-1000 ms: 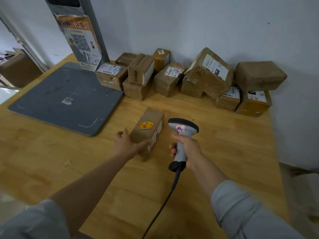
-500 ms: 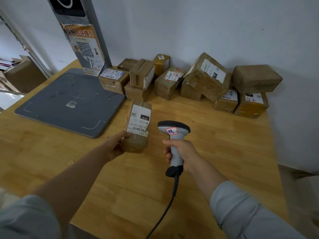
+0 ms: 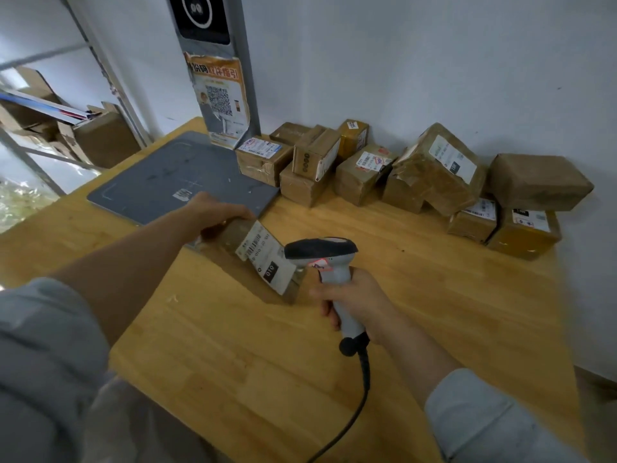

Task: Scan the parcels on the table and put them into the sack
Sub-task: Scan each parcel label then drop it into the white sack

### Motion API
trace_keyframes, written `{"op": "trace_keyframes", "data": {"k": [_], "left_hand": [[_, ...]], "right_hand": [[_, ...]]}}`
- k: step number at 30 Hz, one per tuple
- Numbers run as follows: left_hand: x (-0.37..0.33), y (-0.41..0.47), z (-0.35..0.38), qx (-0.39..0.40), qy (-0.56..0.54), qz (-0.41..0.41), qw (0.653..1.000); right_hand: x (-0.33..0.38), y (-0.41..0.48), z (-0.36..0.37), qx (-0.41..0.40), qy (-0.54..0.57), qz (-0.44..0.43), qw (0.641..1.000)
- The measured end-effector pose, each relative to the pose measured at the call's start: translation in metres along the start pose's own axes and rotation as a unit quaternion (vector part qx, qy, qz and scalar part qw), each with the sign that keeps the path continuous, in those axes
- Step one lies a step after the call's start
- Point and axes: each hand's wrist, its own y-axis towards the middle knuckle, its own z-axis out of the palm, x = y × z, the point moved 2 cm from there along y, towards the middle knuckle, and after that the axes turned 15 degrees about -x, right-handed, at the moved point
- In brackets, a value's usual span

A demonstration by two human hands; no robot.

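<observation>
Brown cardboard parcels (image 3: pixel 364 175), every one taped shut so we cannot see inside, are heaped against the wall from twelve to two o'clock on the wooden table (image 3: pixel 450 312). At eleven o'clock lies a grey weighing pad (image 3: pixel 160 182), with a poster-covered post (image 3: pixel 222 105) standing behind it. Our left hand (image 3: pixel 217 208) grips one end of a small parcel (image 3: pixel 233 233) from above, fingers curled over its far edge. It is tilted at the pad's near corner, its white barcode label (image 3: pixel 267 262) facing up. Our right hand (image 3: pixel 354 302) is wrapped tight round the grey handle of the barcode scanner (image 3: pixel 324 253). The scanner's black head sits just beside the label, at its three o'clock. Its cable (image 3: pixel 364 389) trails toward six o'clock.
</observation>
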Motion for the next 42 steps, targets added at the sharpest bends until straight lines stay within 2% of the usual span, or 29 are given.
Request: {"op": "trace_keyframes", "data": {"k": [4, 11, 24, 42], "left_hand": [[-0.004, -0.001, -0.02, -0.011, 0.044, 0.048, 0.998], [0.009, -0.004, -0.038, -0.031, 0.039, 0.033, 0.998], [0.032, -0.002, -0.054, -0.039, 0.038, 0.003, 0.999], [0.068, -0.029, -0.085, -0.081, -0.024, -0.023, 0.996]], "right_hand": [[0.007, -0.012, 0.014, 0.012, -0.069, -0.055, 0.996], [0.015, -0.026, 0.027, 0.032, -0.127, -0.102, 0.986], [0.02, -0.033, 0.04, 0.067, -0.133, -0.157, 0.976], [0.022, -0.047, 0.065, 0.128, -0.11, -0.146, 0.975]]}}
